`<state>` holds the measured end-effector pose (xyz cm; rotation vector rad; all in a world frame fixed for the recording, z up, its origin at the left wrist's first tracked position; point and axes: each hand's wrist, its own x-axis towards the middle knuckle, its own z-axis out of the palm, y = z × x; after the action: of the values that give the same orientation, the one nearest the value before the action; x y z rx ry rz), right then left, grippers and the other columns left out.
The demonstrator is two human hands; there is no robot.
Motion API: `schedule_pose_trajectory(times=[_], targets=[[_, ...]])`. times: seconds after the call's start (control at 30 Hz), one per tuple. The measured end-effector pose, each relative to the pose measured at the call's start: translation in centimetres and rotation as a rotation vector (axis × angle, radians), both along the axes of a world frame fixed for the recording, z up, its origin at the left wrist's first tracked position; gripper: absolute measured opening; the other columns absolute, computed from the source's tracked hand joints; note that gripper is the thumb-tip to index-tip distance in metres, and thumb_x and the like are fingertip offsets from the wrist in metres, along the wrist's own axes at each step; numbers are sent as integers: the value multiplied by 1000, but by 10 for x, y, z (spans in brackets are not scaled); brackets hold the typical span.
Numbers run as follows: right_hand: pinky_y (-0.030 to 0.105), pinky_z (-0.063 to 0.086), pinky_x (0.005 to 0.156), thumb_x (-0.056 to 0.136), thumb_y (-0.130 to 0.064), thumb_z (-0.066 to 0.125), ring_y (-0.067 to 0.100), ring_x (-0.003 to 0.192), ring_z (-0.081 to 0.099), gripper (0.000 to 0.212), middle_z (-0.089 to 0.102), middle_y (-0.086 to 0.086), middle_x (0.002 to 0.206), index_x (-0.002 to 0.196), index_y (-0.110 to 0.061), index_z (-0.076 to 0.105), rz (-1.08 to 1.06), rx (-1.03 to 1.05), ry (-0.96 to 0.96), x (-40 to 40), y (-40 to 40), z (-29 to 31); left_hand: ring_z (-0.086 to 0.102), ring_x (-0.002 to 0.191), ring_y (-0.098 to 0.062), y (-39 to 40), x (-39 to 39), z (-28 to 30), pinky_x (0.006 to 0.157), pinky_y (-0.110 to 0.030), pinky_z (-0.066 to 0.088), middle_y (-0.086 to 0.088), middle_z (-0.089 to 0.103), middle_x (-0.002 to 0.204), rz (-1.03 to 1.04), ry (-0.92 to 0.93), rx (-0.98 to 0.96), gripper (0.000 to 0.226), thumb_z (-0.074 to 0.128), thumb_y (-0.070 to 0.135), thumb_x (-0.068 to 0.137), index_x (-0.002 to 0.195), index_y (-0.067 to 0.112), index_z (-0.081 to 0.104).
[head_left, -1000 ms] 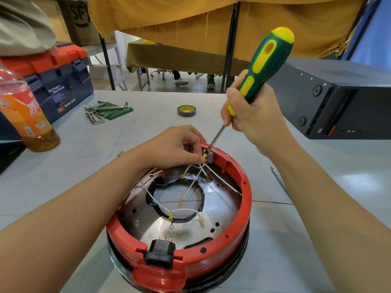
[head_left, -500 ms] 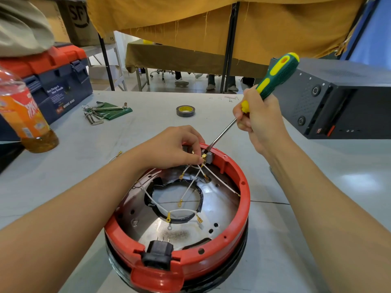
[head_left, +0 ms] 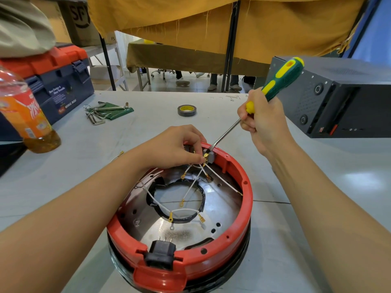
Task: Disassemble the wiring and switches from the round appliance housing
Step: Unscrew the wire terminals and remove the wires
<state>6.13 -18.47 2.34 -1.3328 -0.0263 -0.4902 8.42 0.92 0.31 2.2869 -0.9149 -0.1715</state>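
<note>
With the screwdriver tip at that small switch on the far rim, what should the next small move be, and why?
Probably a gentle pry: the right hand levers the green-and-yellow-handled screwdriver to ease the small grey switch off the red round housing rim. Its tip sits right at the switch, and the left hand pinches the brass terminals beside it, with white wires hanging loose.

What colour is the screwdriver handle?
Green with yellow patches on the screwdriver handle, seen in the head view.
</note>
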Motion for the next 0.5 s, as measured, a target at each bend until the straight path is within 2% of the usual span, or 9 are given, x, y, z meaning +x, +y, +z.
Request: schedule_pose_trajectory(times=[0.07,0.23,0.4,0.5], targets=[[18,26,37,96,-12,42,9,37,30,19,47,1,47,78,-15,37,5,-56,-61,-6,0,1,55,101,-1,0,0,0,86,-13,38,10,57,112,0,5,-4,11,74,19,77,68,19,68],[18,29,38,97,-13,44,8,37,36,18,49,0,47,79,-16,43,23,-172,-167,-16,5,6,55,95,8,0,1,-1,75,-2,35,14,57,110,2,9,-1,12,74,18,77,67,19,68],[18,30,38,98,-10,42,6,37,38,21,48,5,51,79,-17,42,-3,-157,-188,-24,9,4,55,95,5,0,1,-1,77,-8,36,13,57,111,6,0,0,10,74,18,77,69,17,68],[17,30,38,97,-10,42,7,36,38,20,51,1,49,79,-18,43,7,-190,-230,-28,10,4,56,95,3,0,0,0,79,-11,37,12,57,111,6,-3,4,10,74,18,77,69,17,68]])
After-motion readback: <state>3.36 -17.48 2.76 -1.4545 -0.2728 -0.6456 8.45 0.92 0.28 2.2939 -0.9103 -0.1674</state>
